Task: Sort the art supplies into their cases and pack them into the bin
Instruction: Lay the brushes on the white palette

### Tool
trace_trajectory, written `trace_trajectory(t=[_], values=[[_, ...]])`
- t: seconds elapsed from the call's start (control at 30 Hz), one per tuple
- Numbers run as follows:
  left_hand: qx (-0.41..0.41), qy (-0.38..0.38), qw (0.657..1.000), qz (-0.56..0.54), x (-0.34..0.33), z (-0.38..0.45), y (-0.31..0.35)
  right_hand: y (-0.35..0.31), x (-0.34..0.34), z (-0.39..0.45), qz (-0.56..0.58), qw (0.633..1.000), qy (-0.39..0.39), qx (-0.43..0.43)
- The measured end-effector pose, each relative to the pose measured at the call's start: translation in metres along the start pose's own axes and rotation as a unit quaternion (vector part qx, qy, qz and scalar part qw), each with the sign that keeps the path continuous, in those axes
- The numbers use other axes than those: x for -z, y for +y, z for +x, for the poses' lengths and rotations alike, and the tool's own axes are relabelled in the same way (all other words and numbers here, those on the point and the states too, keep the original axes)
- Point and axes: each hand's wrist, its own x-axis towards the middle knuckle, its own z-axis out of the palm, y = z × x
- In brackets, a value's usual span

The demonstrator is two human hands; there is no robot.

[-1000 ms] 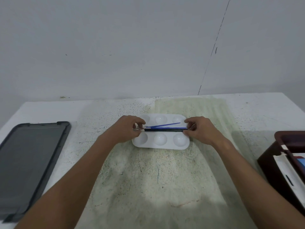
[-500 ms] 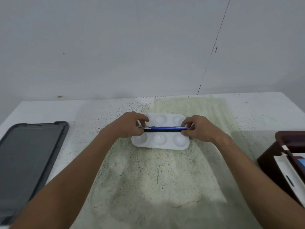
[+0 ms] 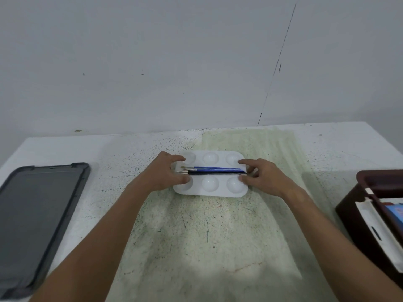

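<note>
palette (image 3: 210, 184): white plastic tray on the table (image 3: 65, 147), about 12 o'clock from the viewer, long side running 9 to 3; six round wells, three in the far row, three in the near row, a flat channel between the rows
brushes (image 3: 216, 171): thin paintbrushes, blue and black handles, lying side by side along the channel, bristle ends toward 9 o'clock, handle ends toward 3; exact count hard to tell
why they lie so: the channel looks like a rest for brushes; laid parallel there they seem less likely to roll when the tray is carried, my reading only
left hand (image 3: 168, 171): at the 9 o'clock end of the palette, fingers curved over the tray's end with thumb on the near side; appears to grasp the tray, not the brushes
right hand (image 3: 263, 177): at the 3 o'clock end, forefinger reaching over the far edge, thumb near the handle tips; looks like a matching hold on the tray
purpose, judged: two-ended hold suits lifting the tray level with the brushes on it
bin (image 3: 368, 205): dark brown, at 3 o'clock by the table edge, a white case and something blue already inside
lid (image 3: 37, 214): dark grey, flat, at 9 o'clock, well apart from the palette
</note>
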Motion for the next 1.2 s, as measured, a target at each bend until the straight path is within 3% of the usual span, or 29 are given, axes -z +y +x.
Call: trace_trajectory(t=[0.27,0.4,0.67,0.93,1.2], values=[[-0.022,0.009,1.000,-0.017,-0.006,-0.002,-0.001,-0.005,-0.011,-0.006,0.090,0.995,0.021,-0.025],[0.005,0.046,0.995,-0.084,-0.007,-0.012,-0.002,-0.007,-0.016,-0.013,0.136,0.990,0.039,-0.028],[0.005,0.048,0.992,-0.120,0.011,-0.043,0.004,-0.028,-0.003,-0.040,0.161,0.985,0.050,-0.035],[-0.089,0.057,0.985,-0.137,0.036,-0.065,0.108,-0.041,0.088,-0.124,0.194,0.972,0.135,-0.018],[-0.139,0.065,0.981,-0.116,-0.045,-0.083,0.253,0.047,0.205,-0.213,0.161,0.977,0.132,-0.045]])
